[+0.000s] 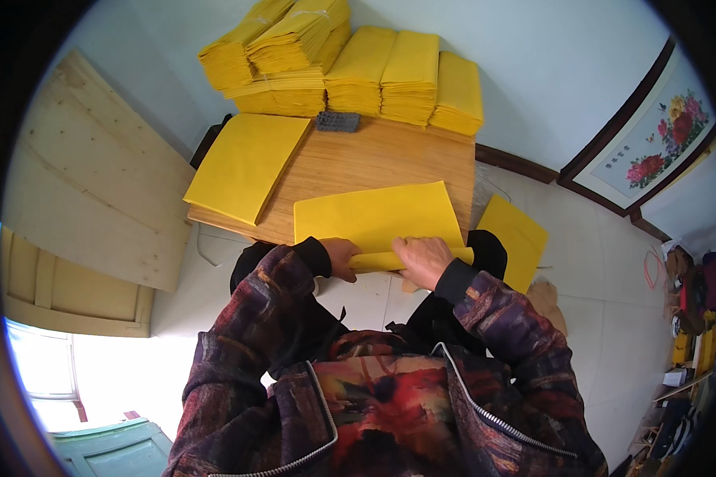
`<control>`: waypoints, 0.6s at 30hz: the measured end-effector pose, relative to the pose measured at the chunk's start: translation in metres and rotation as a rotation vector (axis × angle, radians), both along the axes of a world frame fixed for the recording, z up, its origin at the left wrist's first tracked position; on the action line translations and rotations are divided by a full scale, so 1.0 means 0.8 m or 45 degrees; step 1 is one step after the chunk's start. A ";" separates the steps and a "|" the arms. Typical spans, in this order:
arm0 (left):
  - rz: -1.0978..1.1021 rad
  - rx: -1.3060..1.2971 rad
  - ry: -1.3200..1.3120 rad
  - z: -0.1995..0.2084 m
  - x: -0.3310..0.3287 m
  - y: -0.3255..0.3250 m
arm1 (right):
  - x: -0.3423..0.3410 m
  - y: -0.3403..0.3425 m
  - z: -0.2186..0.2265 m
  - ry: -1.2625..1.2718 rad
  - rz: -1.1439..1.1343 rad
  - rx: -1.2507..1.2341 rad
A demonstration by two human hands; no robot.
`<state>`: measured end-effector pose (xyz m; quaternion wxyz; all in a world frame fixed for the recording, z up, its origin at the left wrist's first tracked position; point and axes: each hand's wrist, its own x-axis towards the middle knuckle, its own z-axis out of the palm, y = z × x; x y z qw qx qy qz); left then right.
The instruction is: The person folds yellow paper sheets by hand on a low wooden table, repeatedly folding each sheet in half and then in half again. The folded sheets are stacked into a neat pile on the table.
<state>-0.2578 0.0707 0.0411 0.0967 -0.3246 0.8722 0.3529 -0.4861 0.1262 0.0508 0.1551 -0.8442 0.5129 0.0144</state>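
Note:
A large yellow paper sheet (382,211) lies at the near edge of the wooden table, its near side turned up into a narrow folded strip. My left hand (340,259) is closed round the strip's left end. Farther right, my right hand (426,261) grips the same strip, fingers over the top. The undersides of both hands' fingers are partly hidden. Left of the sheet rests a neat pile of flat yellow paper (250,165). Beyond it sits a small dark grey textured pad (338,122).
Tall stacks of folded yellow paper (410,75) line the wooden table's (358,163) back, against the wall. More yellow paper (511,242) is low at the right, beside my knee. Wooden boards (95,175) lean at the left. A framed flower picture (652,131) and assorted items stand right.

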 end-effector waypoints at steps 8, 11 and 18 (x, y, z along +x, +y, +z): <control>0.255 -0.540 -0.241 0.010 -0.011 0.027 | -0.012 -0.014 -0.001 -0.192 0.126 0.179; 0.046 0.000 -0.122 0.013 0.000 0.014 | -0.002 0.005 -0.004 0.067 0.029 -0.228; 0.203 -0.757 -0.082 0.019 -0.004 0.040 | -0.007 -0.003 0.016 -0.299 0.107 0.396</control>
